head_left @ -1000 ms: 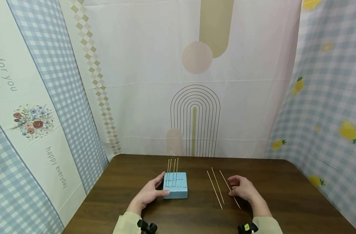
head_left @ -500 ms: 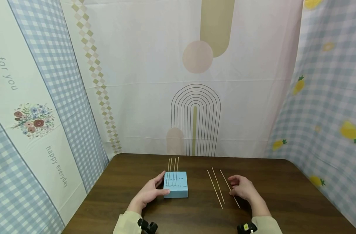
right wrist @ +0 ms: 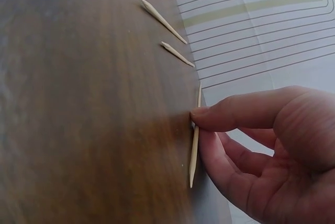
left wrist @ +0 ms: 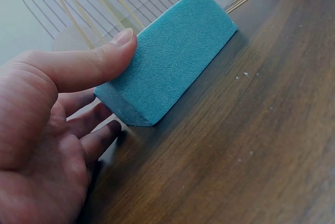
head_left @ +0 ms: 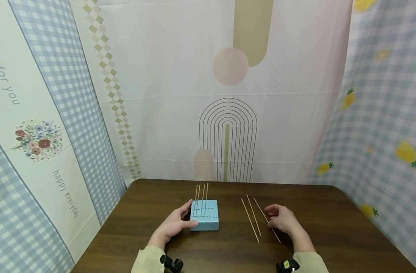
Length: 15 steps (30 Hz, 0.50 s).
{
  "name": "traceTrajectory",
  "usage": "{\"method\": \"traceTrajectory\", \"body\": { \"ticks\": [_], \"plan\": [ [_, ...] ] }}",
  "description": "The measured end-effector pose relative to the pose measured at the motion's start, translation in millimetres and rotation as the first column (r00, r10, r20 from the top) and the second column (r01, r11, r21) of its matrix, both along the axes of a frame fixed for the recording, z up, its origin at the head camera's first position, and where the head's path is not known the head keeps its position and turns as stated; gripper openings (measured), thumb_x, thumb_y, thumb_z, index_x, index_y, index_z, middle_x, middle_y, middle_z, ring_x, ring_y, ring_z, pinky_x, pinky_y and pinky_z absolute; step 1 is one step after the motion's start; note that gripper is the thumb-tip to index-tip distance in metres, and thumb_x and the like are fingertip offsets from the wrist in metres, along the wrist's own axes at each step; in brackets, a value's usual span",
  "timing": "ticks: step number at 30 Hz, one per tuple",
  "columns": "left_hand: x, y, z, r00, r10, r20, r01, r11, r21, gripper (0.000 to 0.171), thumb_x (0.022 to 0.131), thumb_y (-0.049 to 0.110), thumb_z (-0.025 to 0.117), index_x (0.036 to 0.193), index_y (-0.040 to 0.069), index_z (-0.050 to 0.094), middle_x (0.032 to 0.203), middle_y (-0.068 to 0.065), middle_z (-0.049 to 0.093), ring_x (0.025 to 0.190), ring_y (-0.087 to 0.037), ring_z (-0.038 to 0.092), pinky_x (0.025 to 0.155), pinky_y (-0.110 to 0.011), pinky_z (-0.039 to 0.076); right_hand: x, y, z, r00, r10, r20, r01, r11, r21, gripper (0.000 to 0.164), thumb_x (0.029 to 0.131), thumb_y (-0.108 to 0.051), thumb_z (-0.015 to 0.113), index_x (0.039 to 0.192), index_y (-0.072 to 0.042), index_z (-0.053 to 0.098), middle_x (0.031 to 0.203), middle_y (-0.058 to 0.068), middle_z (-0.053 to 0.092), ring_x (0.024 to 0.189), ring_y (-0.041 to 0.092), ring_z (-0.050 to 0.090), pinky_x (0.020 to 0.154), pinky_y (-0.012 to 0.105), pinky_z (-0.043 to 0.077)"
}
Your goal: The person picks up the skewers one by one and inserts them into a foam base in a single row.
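A light blue foam block with rows of small holes lies on the table. Several thin wooden skewers stand upright in its left part. My left hand grips the block's left side, thumb on the near face as the left wrist view shows; its other fingers are partly hidden behind. Over on the right, my right hand pinches a skewer near its middle between thumb and fingers. That skewer slants low over the table; whether it touches the wood I cannot tell. To its left lie two more skewers, roughly parallel.
The dark brown wooden table ends at the back against a white printed cloth. Checked cloths hang along the left and right sides. Small white crumbs dot the table near the block.
The pinched skewer's far end has swung slightly left, toward the two lying skewers. My left hand and the block stay in place.
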State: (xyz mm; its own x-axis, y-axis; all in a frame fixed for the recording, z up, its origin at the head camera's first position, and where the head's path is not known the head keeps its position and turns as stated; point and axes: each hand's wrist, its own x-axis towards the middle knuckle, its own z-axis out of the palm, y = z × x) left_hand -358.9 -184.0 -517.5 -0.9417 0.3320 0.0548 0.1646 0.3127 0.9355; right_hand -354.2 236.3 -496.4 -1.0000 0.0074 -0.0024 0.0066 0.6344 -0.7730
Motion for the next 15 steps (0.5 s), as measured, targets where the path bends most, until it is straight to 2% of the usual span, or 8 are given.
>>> {"method": "traceTrajectory", "body": {
  "ticks": [5,11,15],
  "plan": [
    [-1.4,-0.5,-1.2,1.000,-0.005,-0.001,0.005,1.000,-0.002,0.094,0.094,0.016,0.085,0.168,0.002,0.029,0.171,-0.027,0.027,0.155,-0.048,0.030,0.121,-0.063,0.032,0.2,2.6,0.2,1.000,0.023,0.007,-0.023,0.999,-0.036,0.051,0.079,0.015,0.078,0.129,0.005,0.068,0.120,0.019,0.070,0.108,0.035,0.070,0.084,0.045,0.060],
    [-0.6,-0.1,-1.7,1.000,-0.022,0.008,0.022,1.000,0.013,0.094,0.094,0.015,0.084,0.169,0.002,0.028,0.172,-0.028,0.026,0.156,-0.049,0.028,0.120,-0.063,0.032,0.4,6.5,-2.0,0.997,0.065,0.042,-0.060,0.991,-0.118,0.058,0.081,0.012,0.069,0.138,0.008,0.061,0.121,0.023,0.069,0.107,0.034,0.067,0.076,0.041,0.057],
    [0.3,0.5,0.6,1.000,-0.009,0.003,0.009,1.000,0.015,0.094,0.094,0.015,0.084,0.168,0.002,0.029,0.171,-0.028,0.027,0.156,-0.049,0.029,0.121,-0.063,0.031,-2.0,2.9,0.7,0.995,0.080,0.057,-0.069,0.983,-0.169,0.064,0.082,0.009,0.069,0.145,0.006,0.057,0.122,0.024,0.070,0.102,0.030,0.068,0.074,0.039,0.056]
  ]
}}
